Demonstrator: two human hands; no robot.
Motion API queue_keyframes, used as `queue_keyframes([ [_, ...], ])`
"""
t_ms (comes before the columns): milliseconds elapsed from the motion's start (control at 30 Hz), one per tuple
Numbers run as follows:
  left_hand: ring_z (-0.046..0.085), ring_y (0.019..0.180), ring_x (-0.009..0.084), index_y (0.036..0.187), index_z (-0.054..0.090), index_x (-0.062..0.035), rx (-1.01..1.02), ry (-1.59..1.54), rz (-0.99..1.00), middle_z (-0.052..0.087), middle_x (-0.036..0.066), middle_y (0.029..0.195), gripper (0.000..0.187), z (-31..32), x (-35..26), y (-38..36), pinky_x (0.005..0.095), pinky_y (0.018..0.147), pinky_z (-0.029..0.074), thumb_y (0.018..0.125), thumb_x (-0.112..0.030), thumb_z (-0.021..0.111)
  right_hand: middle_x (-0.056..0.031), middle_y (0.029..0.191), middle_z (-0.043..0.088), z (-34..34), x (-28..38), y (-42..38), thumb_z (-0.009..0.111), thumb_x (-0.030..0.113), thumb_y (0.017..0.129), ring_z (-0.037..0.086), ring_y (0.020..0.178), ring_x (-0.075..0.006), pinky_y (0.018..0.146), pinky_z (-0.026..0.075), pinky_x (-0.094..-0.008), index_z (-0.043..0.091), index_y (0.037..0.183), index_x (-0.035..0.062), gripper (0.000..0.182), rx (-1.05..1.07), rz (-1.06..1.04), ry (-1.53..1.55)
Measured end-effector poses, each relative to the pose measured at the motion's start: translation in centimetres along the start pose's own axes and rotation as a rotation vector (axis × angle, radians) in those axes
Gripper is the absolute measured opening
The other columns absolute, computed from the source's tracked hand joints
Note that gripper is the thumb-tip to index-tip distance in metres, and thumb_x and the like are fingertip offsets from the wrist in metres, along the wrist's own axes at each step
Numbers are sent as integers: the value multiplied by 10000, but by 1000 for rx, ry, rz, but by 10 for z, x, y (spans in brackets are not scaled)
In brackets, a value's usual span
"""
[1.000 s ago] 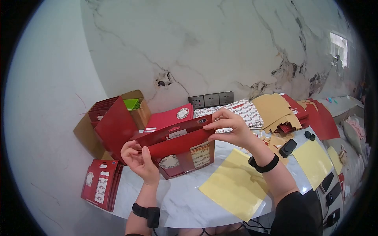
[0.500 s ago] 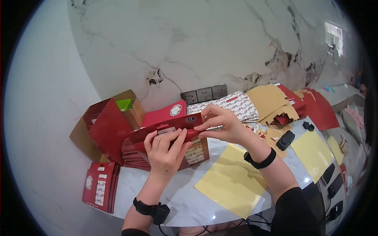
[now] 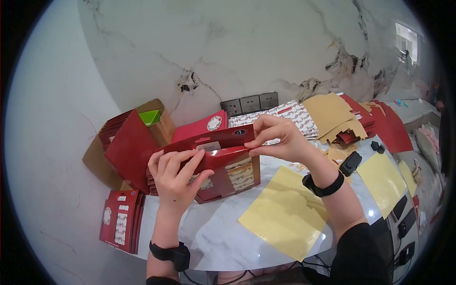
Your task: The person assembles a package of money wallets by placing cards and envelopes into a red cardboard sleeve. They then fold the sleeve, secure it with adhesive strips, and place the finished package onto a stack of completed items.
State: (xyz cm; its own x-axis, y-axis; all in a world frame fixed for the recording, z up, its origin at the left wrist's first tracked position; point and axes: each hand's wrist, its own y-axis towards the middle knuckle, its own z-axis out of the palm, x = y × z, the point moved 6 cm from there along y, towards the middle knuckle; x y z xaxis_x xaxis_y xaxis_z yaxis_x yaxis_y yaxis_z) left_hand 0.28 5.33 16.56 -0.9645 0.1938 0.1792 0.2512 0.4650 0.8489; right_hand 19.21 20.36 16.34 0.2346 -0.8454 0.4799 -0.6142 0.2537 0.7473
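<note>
Between my two hands a red printed card sleeve (image 3: 217,176) stands tilted above the table, with a hang hole in its top flap and patterned panels on its front. My left hand (image 3: 176,176) is closed on its upper left part, the fingertips along the fold. At the upper right corner, my right hand (image 3: 281,138) pinches the flap and front edge between thumb and fingers. A small white label (image 3: 209,146) shows just behind the fold. Part of a stack of red sleeves (image 3: 151,183) is hidden behind the held one and my left hand.
A cardboard box (image 3: 97,166) of red sleeves and a lower red stack (image 3: 122,223) stand at left. Yellow sheets (image 3: 285,213), a black device (image 3: 350,164), brown card (image 3: 327,114) and patterned sheets (image 3: 297,122) lie on the marble table. A socket strip (image 3: 249,103) is behind.
The sleeve has moved right and away from the stack, showing more of its front. My left hand has shifted left along the fold; my right hand still pinches the corner.
</note>
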Motion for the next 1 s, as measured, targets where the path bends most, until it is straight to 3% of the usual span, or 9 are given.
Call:
queue_keyframes([
  [267,597,956,179,1012,730,-129,42,-21,-38,667,-22,959,398,-1,-3,7,503,1157,208,673,-298,855,-27,889,580,-3,-1,0,826,18,744,608,855,-143,770,546,-286,747,854,9,135,14,53,52],
  [500,604,928,170,980,727,-134,64,-45,-21,662,-36,920,353,2,-1,4,552,1192,133,687,-289,847,-32,918,571,-5,-5,-2,820,15,750,637,873,-141,791,567,-271,737,851,-10,134,43,66,98],
  [600,589,1015,197,1047,707,-140,60,-35,41,650,-5,1002,430,0,1,-1,579,1192,148,670,-272,866,-33,928,571,-7,-6,-2,808,8,764,645,868,-134,802,578,-269,734,853,-16,118,52,47,92],
  [667,521,1121,215,1092,680,-171,-127,-128,-49,580,25,1188,492,-11,8,-11,590,1180,180,663,-284,891,-39,953,574,-9,-8,-3,790,6,782,638,899,-130,818,581,-270,738,870,-9,104,70,121,145],
  [733,438,1280,293,1217,549,-107,-221,-223,-121,422,113,1391,655,-5,25,-35,577,1156,281,674,-228,896,-42,973,575,-10,-8,-3,785,6,789,633,921,-127,816,581,-268,741,886,-2,106,70,154,160],
  [833,446,1278,261,1287,485,-88,-313,-492,-278,446,113,1354,662,11,36,-51,484,1127,351,737,-123,852,-49,1011,577,-10,-11,-3,782,18,796,624,966,-151,846,570,-289,736,916,6,130,77,209,182],
  [900,454,1267,213,1321,446,-61,-302,-1118,-574,460,98,1335,623,35,45,-63,384,1071,404,794,14,768,-54,1028,578,-7,-7,-1,785,30,795,620,989,-178,879,558,-311,726,930,7,150,86,227,189],
  [967,469,1247,196,1322,445,-46,-303,-1131,-626,468,87,1327,600,41,39,-69,356,1052,412,806,57,733,-53,1045,584,-15,23,4,831,70,729,621,921,-231,865,520,-360,727,911,52,210,-110,-74,-229],
  [1000,484,1228,179,1323,444,-31,-300,-1146,-678,475,75,1320,580,45,36,-72,329,1034,420,819,100,698,-53,1045,584,-13,31,6,831,70,729,621,921,-231,865,520,-360,727,911,52,210,-107,-74,-228],
])
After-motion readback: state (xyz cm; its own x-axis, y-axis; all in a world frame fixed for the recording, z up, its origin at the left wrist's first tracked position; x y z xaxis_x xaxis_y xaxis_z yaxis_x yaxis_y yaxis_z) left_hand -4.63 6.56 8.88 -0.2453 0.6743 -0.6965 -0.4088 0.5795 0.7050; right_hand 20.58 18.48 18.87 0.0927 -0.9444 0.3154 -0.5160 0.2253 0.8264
